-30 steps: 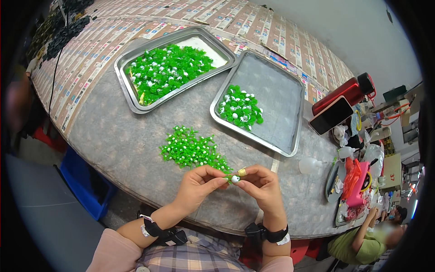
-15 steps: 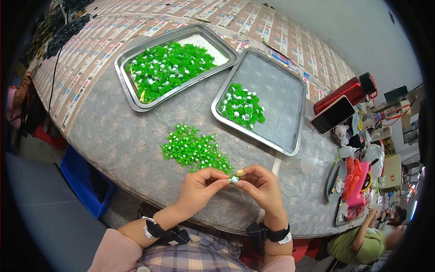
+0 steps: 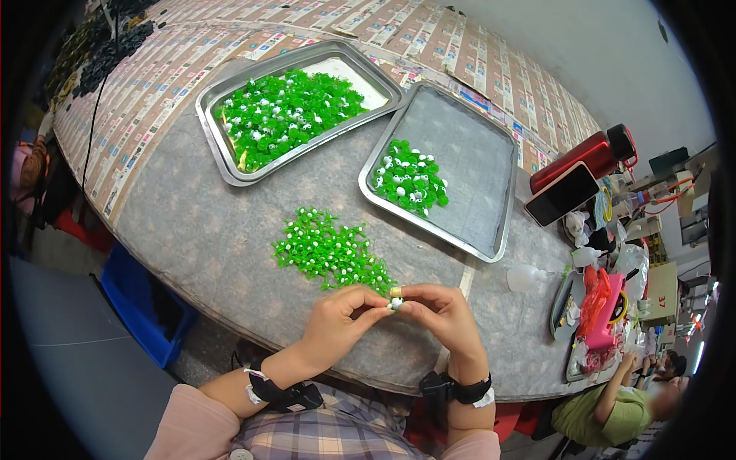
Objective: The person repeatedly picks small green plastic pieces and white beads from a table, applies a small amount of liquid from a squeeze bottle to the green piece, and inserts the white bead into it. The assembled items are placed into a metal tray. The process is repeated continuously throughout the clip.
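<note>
My left hand and my right hand meet over the near edge of the table, fingertips pinched together. Between them is a small white-and-green plastic piece with a round white part; the fingertips cover the rest of it. A yellowish wrap sits on a fingertip of my right hand. Just beyond my left hand lies a loose pile of small green pieces with white round spots. Both wrists carry black straps.
A metal tray heaped with green and white pieces stands at the far left. Its corner meets a second tray, with a smaller heap. To the right are a red bottle, a phone, a translucent container and a person.
My right hand's fingers have shifted slightly, with the wrapped fingertip a little further left over the piece. Trays and pile stay where they were.
</note>
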`<action>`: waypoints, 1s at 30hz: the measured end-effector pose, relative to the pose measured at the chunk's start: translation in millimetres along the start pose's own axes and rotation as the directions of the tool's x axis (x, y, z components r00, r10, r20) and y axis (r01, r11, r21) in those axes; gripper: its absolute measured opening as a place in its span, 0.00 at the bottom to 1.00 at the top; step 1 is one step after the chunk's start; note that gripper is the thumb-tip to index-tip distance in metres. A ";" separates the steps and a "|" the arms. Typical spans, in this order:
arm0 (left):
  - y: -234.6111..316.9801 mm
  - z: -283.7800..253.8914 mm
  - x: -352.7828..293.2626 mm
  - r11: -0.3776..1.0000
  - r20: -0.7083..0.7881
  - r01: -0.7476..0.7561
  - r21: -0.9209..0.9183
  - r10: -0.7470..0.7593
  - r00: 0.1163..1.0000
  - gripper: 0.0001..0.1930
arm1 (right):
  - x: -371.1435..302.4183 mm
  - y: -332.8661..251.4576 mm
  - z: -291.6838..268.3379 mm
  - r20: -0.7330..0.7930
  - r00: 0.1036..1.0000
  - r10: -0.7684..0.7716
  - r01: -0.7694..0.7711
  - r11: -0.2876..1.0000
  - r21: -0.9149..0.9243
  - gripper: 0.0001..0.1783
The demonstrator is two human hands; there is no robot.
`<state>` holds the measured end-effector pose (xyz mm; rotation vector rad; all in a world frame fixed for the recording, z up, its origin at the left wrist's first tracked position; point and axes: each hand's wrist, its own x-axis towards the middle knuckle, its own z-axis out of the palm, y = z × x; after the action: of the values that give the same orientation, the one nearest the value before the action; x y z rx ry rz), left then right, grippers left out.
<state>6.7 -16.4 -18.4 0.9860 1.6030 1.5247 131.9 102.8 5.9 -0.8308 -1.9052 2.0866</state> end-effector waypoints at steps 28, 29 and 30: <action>36.8 -66.7 45.7 0.993 -0.146 -0.068 -0.097 0.054 0.988 0.12 | 18.4 -6.8 5.5 0.118 0.884 -0.452 0.370 0.522 -0.769 0.08; 27.3 -59.4 38.3 0.992 -0.089 -0.061 -0.114 0.050 0.995 0.12 | 13.7 -4.5 -2.5 0.042 0.894 -0.447 0.335 0.603 -0.724 0.07; 19.9 -51.7 32.2 0.990 -0.026 -0.054 -0.131 0.051 0.998 0.11 | 9.8 -4.8 -9.1 -0.038 0.900 -0.435 0.299 0.678 -0.672 0.06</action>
<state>-52.7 -11.4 4.9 0.9473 1.4815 1.6604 127.6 116.2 7.8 -0.6412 -2.4584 1.0395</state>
